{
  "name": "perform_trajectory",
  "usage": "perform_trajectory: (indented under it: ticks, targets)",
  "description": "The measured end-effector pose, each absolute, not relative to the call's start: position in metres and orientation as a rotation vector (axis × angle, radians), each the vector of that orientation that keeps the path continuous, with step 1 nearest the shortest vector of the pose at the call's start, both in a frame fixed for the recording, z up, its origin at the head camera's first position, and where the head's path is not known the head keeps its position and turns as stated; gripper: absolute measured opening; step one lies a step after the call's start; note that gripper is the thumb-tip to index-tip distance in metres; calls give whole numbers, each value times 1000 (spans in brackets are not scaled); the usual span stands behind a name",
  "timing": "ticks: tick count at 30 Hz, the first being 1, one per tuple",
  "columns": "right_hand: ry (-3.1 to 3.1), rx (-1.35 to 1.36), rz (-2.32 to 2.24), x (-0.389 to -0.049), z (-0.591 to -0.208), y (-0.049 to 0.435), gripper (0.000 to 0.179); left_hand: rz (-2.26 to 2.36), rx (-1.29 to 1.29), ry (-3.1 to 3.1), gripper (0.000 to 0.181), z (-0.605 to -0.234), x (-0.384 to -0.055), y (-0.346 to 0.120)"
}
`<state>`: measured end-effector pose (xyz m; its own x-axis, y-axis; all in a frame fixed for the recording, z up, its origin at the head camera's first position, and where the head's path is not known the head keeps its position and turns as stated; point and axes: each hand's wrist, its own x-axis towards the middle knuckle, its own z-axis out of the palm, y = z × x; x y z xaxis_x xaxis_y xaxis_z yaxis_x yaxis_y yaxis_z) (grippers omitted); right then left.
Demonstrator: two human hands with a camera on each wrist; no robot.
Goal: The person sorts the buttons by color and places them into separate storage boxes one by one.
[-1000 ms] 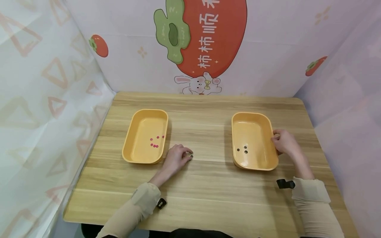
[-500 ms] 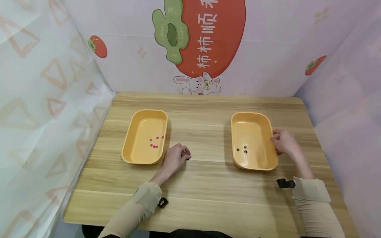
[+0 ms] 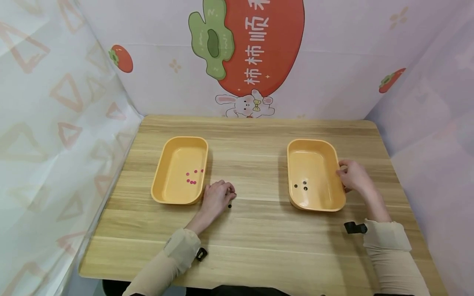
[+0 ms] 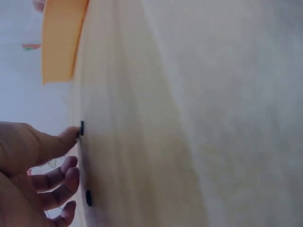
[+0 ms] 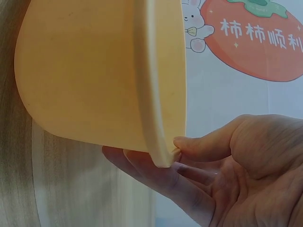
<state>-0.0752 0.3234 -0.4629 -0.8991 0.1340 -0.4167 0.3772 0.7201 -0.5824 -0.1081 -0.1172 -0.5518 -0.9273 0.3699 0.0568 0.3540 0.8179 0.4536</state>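
The left hand [image 3: 217, 196], just right of the left tray [image 3: 177, 162], covers much of its own work: its thumb meets a black disc [image 4: 82, 127] while the index finger is lost behind, so its grip appears, as far as the blurred wrist view allows, to be pinching that disc at the surface of the counter [image 3: 274, 242]. A loose disc [image 3: 229, 206], also black, lies right of the left tray's near corner and shows as a thin dark oval from the wrist. The right hand [image 3: 354, 176], well to the right of the left tray, has its grip on the rim of the right tray [image 3: 314, 164], thumb on top and fingers below; from the head those fingers are mostly hidden. Beyond the left tray, the backdrop [image 3: 152, 90] carries a big red fruit print [image 3: 274, 45], cut off at the top. Both trays are smooth, glossy and yellow-orange, with rounded corners; the left tray holds small round pink pieces [image 3: 191, 182], the right tray three dark pieces [image 3: 305, 188]. The counter has straight, pale wood grain; the beige sleeves [image 3: 181, 248] have folded cuffs.
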Motion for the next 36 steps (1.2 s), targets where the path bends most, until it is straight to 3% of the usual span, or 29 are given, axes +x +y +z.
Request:
perform_trajectory:
  ticks: [22,36]
  targets:
    - [2616,388,-956,-73,-466,323,51,680,610,2811,13,-537,-109,-122]
    - [2620,383,-945,-74,-465,323,52,871,606,2770,16,-549,-116,-127]
